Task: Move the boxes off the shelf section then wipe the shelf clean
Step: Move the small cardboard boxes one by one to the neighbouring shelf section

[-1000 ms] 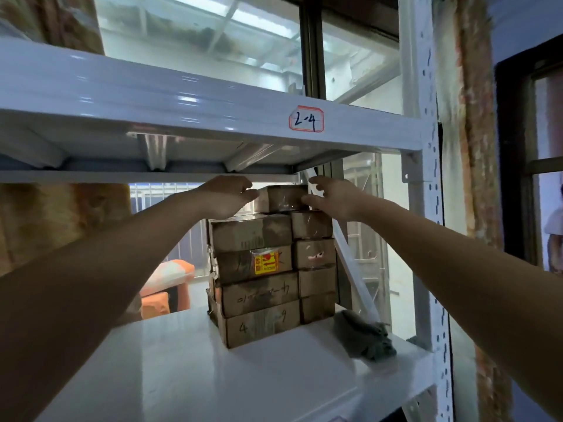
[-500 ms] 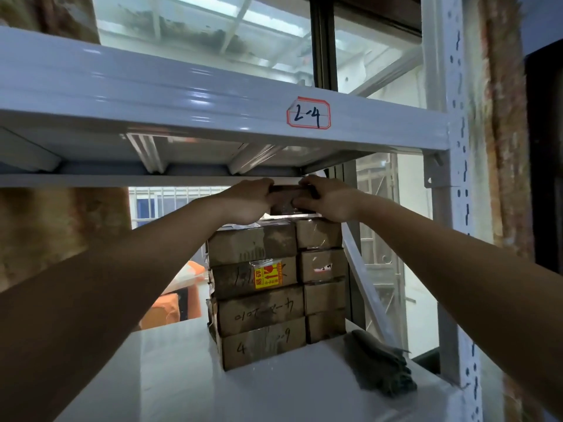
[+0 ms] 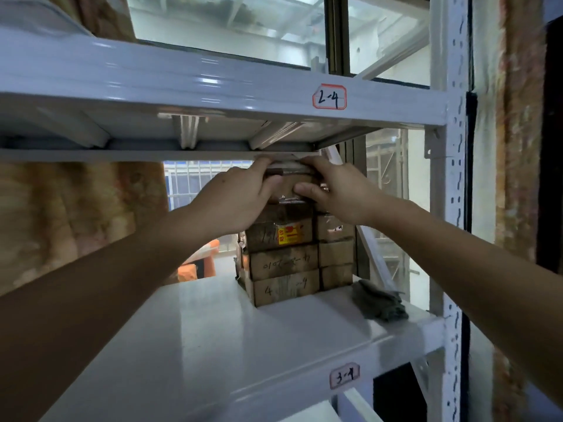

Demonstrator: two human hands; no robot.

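Observation:
A stack of brown cardboard boxes (image 3: 285, 263) stands at the back right of the white shelf (image 3: 231, 339). The small top box (image 3: 288, 187) sits just under the upper shelf. My left hand (image 3: 240, 196) grips its left end, fingers over the top and thumb on the front. My right hand (image 3: 332, 190) grips its right end the same way. A grey cloth (image 3: 379, 303) lies crumpled on the shelf to the right of the stack.
The upper shelf beam (image 3: 213, 86) carries a label 2-4 (image 3: 329, 97) close above the hands. A perforated white upright (image 3: 454, 208) bounds the right side. The shelf's front edge carries a label 3-1 (image 3: 345, 376). An orange object (image 3: 198, 263) shows behind the shelf.
Both hands went from reaching beside the top box to gripping its two ends. The view has moved closer to the shelf.

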